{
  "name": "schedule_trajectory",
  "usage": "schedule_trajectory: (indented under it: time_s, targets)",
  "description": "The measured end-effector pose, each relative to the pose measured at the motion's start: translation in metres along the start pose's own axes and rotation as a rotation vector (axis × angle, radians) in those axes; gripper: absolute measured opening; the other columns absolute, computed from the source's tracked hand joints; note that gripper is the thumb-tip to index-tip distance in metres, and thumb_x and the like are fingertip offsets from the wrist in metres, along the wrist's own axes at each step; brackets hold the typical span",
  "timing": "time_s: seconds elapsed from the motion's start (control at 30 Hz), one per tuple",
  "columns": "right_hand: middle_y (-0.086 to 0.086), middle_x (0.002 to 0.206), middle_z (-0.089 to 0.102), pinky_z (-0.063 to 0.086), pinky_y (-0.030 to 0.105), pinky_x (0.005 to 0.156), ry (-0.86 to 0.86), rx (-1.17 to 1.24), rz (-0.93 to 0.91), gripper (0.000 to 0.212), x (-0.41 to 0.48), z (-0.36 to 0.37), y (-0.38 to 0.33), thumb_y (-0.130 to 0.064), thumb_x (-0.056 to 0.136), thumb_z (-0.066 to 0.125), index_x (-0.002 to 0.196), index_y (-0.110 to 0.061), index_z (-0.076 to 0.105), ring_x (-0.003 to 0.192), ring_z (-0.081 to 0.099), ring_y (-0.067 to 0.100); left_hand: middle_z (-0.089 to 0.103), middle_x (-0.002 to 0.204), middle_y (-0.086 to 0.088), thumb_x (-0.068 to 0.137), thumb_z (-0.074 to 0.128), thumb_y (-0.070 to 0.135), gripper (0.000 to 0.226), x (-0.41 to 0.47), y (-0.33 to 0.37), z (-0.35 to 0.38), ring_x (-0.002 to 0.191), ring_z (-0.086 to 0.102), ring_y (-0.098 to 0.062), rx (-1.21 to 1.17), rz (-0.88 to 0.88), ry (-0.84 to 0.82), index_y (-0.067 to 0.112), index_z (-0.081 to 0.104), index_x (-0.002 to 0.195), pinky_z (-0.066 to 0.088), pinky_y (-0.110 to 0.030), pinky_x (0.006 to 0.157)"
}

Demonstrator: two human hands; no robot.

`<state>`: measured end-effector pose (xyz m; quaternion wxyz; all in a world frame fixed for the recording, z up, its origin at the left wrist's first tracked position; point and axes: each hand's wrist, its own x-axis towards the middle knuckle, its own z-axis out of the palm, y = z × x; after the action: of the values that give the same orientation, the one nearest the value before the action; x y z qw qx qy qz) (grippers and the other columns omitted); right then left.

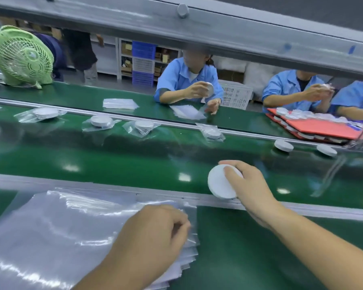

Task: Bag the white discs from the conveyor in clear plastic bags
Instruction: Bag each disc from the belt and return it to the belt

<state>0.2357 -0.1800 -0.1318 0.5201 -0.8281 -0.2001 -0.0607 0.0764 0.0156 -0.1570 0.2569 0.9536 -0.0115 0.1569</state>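
The left hand covers the 3 o'clock corner of the bag stack, cropped at 8 o'clock; whether it pinches a bag is unclear. The right hand hides part of the disc.

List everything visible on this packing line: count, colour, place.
held disc: one, white, above the belt's near edge
bare discs: two, white, belt's far right
bagged discs: at least four, white in clear bags, along the belt's far edge
clear bags: one stack, near ledge, left
bag piles: two, clear, far ledge
conveyor belt: one, green, centre
fan: one, green, far left
trays: stacked, red, holding discs, far right
crate: one, white, behind far ledge
workers: at least two, blue coats, far side
left hand: pinches the clear bags
right hand: grips the held disc
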Motion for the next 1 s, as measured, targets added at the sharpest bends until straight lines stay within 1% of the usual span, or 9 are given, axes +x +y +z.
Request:
schedule_trajectory:
  time_s: [0.13,0.2,0.3,0.43,0.6,0.7,0.8,0.9,1.0]
  targets:
    - [-0.021,0.117,0.068,0.050,0.011,0.085,-0.175,-0.081,-0.340,0.031,-0.071,-0.024,-0.016,-0.023,0.093,0.071,0.112,-0.047,0.073,0.112,0.064,0.003,0.070,0.085,0.031,0.093,0.057,0.048,0.020,0.001,0.003,-0.003,0.083,0.066,0.005,-0.207,-0.085,0.051,0.039,0.074,0.086,0.055,-0.025,0.076]
    - [-0.015,0.116,0.073,0.054,0.022,0.089,-0.157,-0.187,-0.570,0.033,-0.092,-0.022,-0.013,-0.006,0.087,0.080,0.109,-0.030,0.081,0.109,0.069,0.008,0.068,0.084,0.038,0.092,0.065,0.043,0.015,0.001,0.007,-0.003,0.085,0.065,0.012,-0.308,-0.097,0.077,0.044,0.076,0.083,0.052,-0.020,0.078]
    - [-0.023,0.113,0.074,0.053,0.032,0.090,-0.087,-0.243,-0.676,0.025,-0.103,-0.016,-0.014,-0.015,0.082,0.085,0.102,-0.030,0.081,0.102,0.066,0.011,0.074,0.092,0.029,0.092,0.067,0.044,0.011,-0.002,0.016,-0.002,0.091,0.069,0.005,-0.506,-0.061,-0.004,0.047,0.077,0.090,0.055,-0.025,0.085]
    - [-0.016,0.099,0.077,0.053,0.021,0.078,0.001,0.122,-0.386,0.026,-0.109,-0.011,-0.026,-0.039,0.069,0.090,0.092,-0.037,0.078,0.088,0.070,0.011,0.075,0.114,0.013,0.075,0.086,0.038,0.043,-0.008,0.035,-0.005,0.106,0.071,-0.008,-0.873,0.022,-0.226,0.042,0.071,0.116,0.054,-0.019,0.088]
    - [-0.016,0.135,0.064,0.043,0.033,0.107,0.007,0.220,-0.248,0.036,-0.109,0.000,-0.040,-0.075,0.071,0.075,0.089,-0.045,0.081,0.133,0.056,0.007,0.075,0.098,0.015,0.077,0.086,0.034,0.033,-0.010,0.052,0.006,0.086,0.071,-0.005,-0.788,-0.054,0.185,0.041,0.068,0.104,0.052,-0.012,0.068]
    - [-0.015,0.105,0.073,0.055,0.036,0.084,-0.260,0.242,-0.166,0.034,-0.102,0.004,-0.048,-0.065,0.074,0.080,0.094,-0.039,0.072,0.096,0.068,0.002,0.076,0.093,0.012,0.088,0.073,0.042,0.012,-0.009,0.055,0.008,0.084,0.071,-0.003,-0.899,-0.139,0.319,0.039,0.069,0.099,0.052,-0.016,0.067]
    - [-0.014,0.063,0.045,0.032,0.018,0.056,-0.218,0.000,-0.295,0.043,-0.087,0.010,-0.054,-0.061,0.089,0.065,0.070,-0.028,0.046,0.059,0.040,0.003,0.076,0.097,0.013,0.094,0.057,0.039,0.010,-0.006,0.053,0.008,0.092,0.069,-0.002,-0.925,-0.169,0.310,0.038,0.067,0.095,0.047,-0.029,0.077]
    - [-0.014,0.055,0.036,0.026,0.020,0.050,-0.172,-0.100,-0.312,0.043,-0.055,0.017,-0.051,-0.052,0.095,0.055,0.062,-0.028,0.040,0.053,0.033,0.004,0.063,0.118,0.030,0.082,0.050,0.064,0.033,-0.002,0.041,0.002,0.113,0.055,0.009,-0.752,-0.224,0.297,0.053,0.056,0.112,0.046,-0.026,0.088]
    - [-0.013,0.053,0.045,0.034,0.033,0.056,0.027,-0.036,-0.061,0.041,0.006,0.022,-0.039,-0.035,0.096,0.058,0.058,-0.022,0.049,0.058,0.042,0.012,0.046,0.125,0.035,0.090,0.038,0.067,0.040,0.000,0.024,-0.004,0.123,0.034,0.008,-0.149,-0.095,0.149,0.050,0.046,0.126,0.031,-0.024,0.102]
